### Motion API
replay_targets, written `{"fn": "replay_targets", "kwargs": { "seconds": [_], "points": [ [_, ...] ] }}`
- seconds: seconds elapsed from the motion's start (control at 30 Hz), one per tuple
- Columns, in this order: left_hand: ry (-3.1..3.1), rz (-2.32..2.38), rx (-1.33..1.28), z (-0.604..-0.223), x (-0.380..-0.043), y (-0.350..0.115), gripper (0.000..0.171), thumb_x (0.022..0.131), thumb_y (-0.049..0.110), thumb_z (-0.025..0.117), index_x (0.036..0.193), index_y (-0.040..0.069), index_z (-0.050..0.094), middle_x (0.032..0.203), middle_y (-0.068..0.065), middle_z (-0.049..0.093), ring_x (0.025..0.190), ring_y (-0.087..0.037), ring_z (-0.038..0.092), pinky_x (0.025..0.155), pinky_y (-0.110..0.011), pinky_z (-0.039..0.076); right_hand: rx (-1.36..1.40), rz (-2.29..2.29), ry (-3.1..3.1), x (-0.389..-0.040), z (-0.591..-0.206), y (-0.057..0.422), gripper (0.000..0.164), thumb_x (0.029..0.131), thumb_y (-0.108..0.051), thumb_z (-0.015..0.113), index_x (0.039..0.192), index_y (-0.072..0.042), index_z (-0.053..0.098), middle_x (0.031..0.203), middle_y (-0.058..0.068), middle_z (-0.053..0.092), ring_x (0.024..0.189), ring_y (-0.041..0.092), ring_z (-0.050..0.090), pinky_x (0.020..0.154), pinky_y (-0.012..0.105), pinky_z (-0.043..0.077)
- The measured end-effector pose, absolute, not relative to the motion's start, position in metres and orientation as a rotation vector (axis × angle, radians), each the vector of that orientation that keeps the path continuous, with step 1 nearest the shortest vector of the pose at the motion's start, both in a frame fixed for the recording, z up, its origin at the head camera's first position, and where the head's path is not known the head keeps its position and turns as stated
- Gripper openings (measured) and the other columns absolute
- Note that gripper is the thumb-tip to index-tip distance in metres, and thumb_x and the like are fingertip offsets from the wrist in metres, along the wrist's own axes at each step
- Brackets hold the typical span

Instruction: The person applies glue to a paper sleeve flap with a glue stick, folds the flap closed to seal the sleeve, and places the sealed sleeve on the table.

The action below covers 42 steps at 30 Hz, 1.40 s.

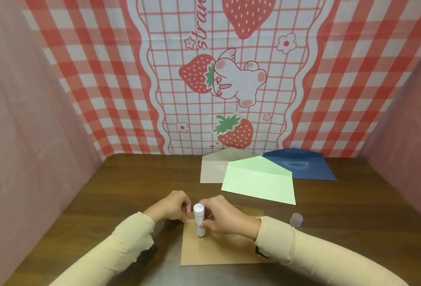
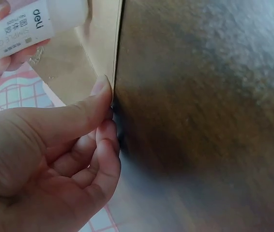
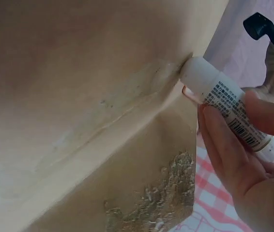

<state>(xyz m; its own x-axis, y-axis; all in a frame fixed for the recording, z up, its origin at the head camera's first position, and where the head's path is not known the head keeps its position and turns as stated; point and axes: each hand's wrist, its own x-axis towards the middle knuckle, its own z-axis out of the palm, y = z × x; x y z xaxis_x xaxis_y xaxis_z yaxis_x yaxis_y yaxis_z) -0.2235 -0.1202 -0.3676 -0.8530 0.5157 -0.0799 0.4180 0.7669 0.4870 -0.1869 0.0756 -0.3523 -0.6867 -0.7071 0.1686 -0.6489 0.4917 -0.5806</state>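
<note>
Dark wood table (image 1: pixel 124 174), strawberry cloth (image 1: pixel 246 75) hung beyond the hands. Brown envelope (image 1: pixel 214 252) laid beneath them, its left edge pinched by the left hand (image 1: pixel 174 205). Glue stick (image 1: pixel 200 225) gripped near upright in the right hand (image 1: pixel 228 216), lower end apparently set on the envelope. Green envelope (image 1: pixel 260 184) seen farther off; clear cap (image 1: pixel 296 219) to the right. Paper judged light, easily creased, best held by a dry edge; stick probably light, stiff, smooth, best grasped mid-barrel.
</note>
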Motion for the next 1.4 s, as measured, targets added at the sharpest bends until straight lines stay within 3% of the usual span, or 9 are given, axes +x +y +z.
{"fn": "replay_targets", "kwargs": {
  "seconds": [0.47,0.97,1.4],
  "points": [
    [2.769,0.561,0.674,-0.355,-0.225,-0.114,0.028,0.063,0.003,0.087,0.061,0.005,0.059,0.057,0.006,0.047,0.057,-0.007,0.044,0.052,-0.016,0.036,-0.981,-1.021,2.723,-0.180,-0.353,0.102,0.018,0.080,0.000,0.073,0.094,0.002,0.063,0.094,0.016,0.071,0.085,0.024,0.071,0.069,0.021,0.056],
    [2.763,0.567,0.742,-0.363,-0.225,-0.114,0.030,0.061,0.006,0.088,0.060,0.006,0.059,0.057,0.005,0.049,0.058,-0.006,0.043,0.052,-0.016,0.036,-0.917,-0.948,2.793,-0.178,-0.356,0.157,0.015,0.081,-0.001,0.072,0.092,-0.004,0.061,0.091,0.008,0.070,0.086,0.023,0.072,0.070,0.020,0.055],
    [2.754,0.597,0.714,-0.363,-0.225,-0.115,0.029,0.062,0.007,0.088,0.061,0.006,0.059,0.057,0.006,0.048,0.058,-0.006,0.044,0.053,-0.017,0.037,-0.930,-0.896,2.898,-0.178,-0.351,0.189,0.016,0.077,0.001,0.074,0.086,-0.003,0.061,0.083,0.006,0.070,0.076,0.017,0.071,0.065,0.020,0.054]
  ]
}}
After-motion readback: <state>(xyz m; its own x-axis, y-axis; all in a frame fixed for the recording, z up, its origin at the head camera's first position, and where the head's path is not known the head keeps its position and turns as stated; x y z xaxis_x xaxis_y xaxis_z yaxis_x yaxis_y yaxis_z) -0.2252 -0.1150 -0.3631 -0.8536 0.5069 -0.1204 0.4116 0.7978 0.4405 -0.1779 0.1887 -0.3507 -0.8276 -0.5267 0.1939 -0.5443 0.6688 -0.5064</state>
